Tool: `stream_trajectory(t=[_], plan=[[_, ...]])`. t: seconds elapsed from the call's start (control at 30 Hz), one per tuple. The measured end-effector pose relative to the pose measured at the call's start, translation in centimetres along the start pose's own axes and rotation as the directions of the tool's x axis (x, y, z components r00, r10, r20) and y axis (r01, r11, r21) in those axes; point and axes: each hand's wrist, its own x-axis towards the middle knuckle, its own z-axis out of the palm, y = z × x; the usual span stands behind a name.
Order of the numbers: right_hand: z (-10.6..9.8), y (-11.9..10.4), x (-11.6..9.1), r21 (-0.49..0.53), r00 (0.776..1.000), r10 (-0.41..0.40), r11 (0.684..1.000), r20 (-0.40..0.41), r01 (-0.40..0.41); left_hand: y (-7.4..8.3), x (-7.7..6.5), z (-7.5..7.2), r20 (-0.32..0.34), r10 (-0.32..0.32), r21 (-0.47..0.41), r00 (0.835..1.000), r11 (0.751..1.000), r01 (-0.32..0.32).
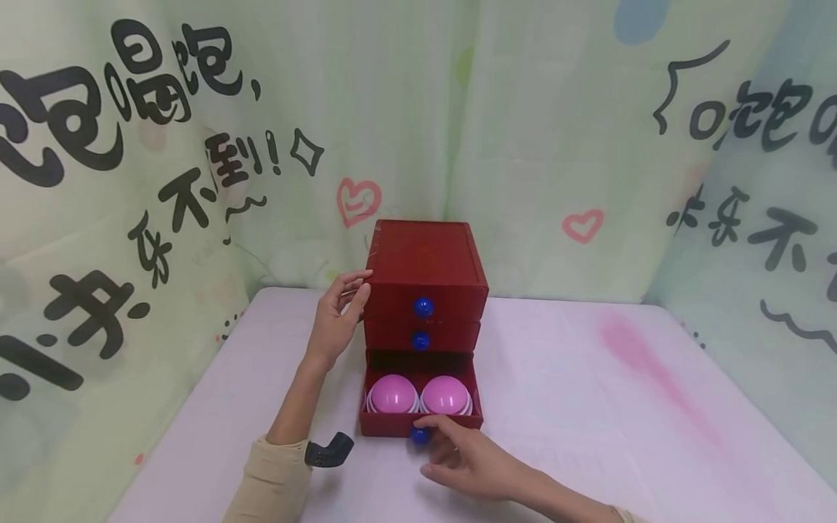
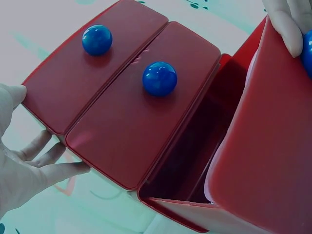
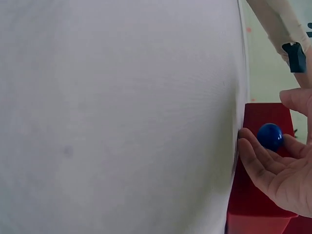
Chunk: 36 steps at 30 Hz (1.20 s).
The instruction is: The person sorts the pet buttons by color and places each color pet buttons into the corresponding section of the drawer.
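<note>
A dark red box with stacked drawers [image 1: 425, 250] stands on the table, a round blue knob on each front. Its bottom drawer [image 1: 386, 425] is pulled out. Inside it sit two glossy pink domes with white rims, a left dome [image 1: 394, 394] and a right dome [image 1: 446, 396], side by side. My left hand [image 1: 333, 323] touches the box's left side near the upper drawers, fingers extended. At the bottom drawer's front, my right hand [image 1: 477, 461] has its fingers beside the blue knob [image 3: 270, 136]. Its thumb stands apart from that knob in the right wrist view.
The upper two drawers, with a top knob [image 1: 423, 307] and a middle knob [image 1: 421, 341], are closed. A pale pinkish-white cloth covers the table [image 1: 556, 407]. Printed curtains [image 1: 523, 145] hang behind and on both sides. A black strap device [image 1: 329, 450] sits at the left wrist.
</note>
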Motion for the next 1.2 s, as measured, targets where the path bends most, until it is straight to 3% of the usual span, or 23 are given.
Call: stream_trajectory(t=[0.17, 0.47, 0.67, 0.93, 1.2], plan=[[-0.2, 0.0, 0.7, -0.004, 1.0, 0.012, 1.0, 0.0, -0.012, 0.0, 0.1, -0.1, -0.003, 0.001, 0.004, 1.0, 1.0, -0.001], [-1.5, 1.3, 3.7, -0.106, 0.993, -0.093, 0.991, -0.069, 0.086, 0.0, -0.2, -0.1, -0.011, 0.008, 0.01, 1.0, 1.0, -0.008], [-2.7, 2.4, 5.7, -0.133, 0.99, -0.072, 0.99, -0.125, 0.055, -0.2, -0.1, 0.1, -0.007, 0.015, 0.007, 1.0, 1.0, -0.015], [-3.0, 3.6, 7.7, -0.069, 0.983, -0.018, 0.998, -0.185, 0.005, -0.3, -0.1, -0.1, 0.001, -0.007, 0.006, 1.0, 1.0, 0.007], [-2.9, 3.4, 7.1, -0.071, 0.981, -0.018, 0.997, -0.195, 0.004, -0.2, -0.7, -0.4, 0.005, -0.016, 0.011, 1.0, 1.0, 0.016]])
